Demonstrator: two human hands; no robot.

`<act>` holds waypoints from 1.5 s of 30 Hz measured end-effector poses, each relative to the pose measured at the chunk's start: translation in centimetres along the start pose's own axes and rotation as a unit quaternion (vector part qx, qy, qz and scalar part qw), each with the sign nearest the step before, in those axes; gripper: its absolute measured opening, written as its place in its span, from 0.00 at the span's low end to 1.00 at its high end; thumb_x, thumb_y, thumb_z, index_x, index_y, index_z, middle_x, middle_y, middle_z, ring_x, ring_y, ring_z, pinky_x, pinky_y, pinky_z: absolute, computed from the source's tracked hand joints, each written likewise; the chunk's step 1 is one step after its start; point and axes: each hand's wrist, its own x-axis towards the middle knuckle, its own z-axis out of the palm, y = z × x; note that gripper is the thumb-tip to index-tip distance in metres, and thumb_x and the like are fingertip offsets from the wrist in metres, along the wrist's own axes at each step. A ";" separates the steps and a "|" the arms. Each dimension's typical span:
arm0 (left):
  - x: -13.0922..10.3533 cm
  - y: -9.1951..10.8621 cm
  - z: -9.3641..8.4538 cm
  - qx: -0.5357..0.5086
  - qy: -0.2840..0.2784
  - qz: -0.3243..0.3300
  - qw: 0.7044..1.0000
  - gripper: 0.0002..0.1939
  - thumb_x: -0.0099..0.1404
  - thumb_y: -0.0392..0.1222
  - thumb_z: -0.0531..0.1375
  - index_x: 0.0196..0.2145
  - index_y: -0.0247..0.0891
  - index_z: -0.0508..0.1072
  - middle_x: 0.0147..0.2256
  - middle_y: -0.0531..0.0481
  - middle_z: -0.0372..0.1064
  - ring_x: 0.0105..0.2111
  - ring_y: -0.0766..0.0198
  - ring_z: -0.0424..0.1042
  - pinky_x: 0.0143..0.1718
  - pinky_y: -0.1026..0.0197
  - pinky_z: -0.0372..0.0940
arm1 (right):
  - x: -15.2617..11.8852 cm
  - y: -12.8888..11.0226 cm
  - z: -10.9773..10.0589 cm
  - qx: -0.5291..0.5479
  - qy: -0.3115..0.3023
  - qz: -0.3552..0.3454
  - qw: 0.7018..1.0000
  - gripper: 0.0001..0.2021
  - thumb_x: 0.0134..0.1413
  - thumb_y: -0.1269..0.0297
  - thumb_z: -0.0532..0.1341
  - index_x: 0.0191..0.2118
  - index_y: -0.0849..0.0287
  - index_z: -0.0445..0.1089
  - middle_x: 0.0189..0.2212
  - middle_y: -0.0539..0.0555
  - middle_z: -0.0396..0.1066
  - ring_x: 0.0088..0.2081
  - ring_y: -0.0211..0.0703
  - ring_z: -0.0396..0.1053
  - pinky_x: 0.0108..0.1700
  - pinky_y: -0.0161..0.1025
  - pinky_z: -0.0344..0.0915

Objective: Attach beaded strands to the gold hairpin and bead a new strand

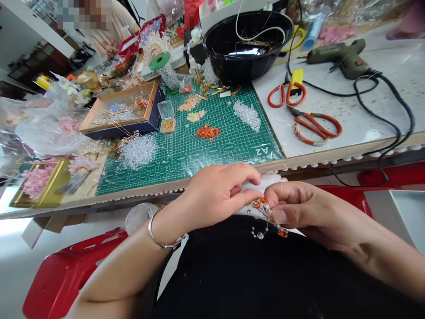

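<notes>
Close to my body, just off the table's front edge, my right hand [295,206] pinches a beaded wire ornament [265,210] with orange flowers and clear beads. The fingers of my left hand [222,192] are curled, and its thumb meets the ornament from the other side. A small sprig with clear beads dangles below, over my black clothing. On the green cutting mat [179,155] lie a pile of orange beads [208,132], a heap of clear beads [138,151] and a second clear heap [247,115].
Scissors [317,126], red-handled pliers [287,93] and a glue gun [345,57] with a looping cable lie on the right. A black bowl [245,66] stands behind the mat. A box [122,113] of ornaments sits left. Across the table is another person [116,22].
</notes>
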 end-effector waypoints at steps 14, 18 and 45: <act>0.6 2.4 -0.7 0.241 0.086 0.016 0.967 0.12 0.69 0.37 0.55 0.29 0.37 0.75 0.23 0.55 0.68 0.24 0.67 0.65 0.25 0.60 0.51 | 0.8 -0.3 0.4 0.002 0.076 -0.090 0.993 0.12 0.47 0.58 0.73 0.28 0.59 0.74 0.22 0.49 0.62 0.25 0.32 0.54 0.27 0.32 0.49; 0.5 2.5 -0.4 0.223 0.138 0.062 0.963 0.11 0.70 0.36 0.55 0.31 0.35 0.75 0.23 0.55 0.68 0.25 0.67 0.65 0.27 0.61 0.55 | 1.1 -0.2 0.3 0.005 0.095 -0.108 0.990 0.13 0.48 0.55 0.72 0.27 0.58 0.74 0.19 0.47 0.59 0.22 0.31 0.47 0.24 0.33 0.44; -1.4 -1.9 4.9 0.188 0.168 0.235 0.939 0.10 0.67 0.33 0.55 0.44 0.33 0.72 0.23 0.54 0.70 0.21 0.65 0.67 0.24 0.62 0.60 | 1.2 0.0 0.6 0.128 0.087 -0.147 0.977 0.12 0.51 0.61 0.70 0.26 0.59 0.68 0.16 0.42 0.44 0.20 0.30 0.37 0.21 0.31 0.39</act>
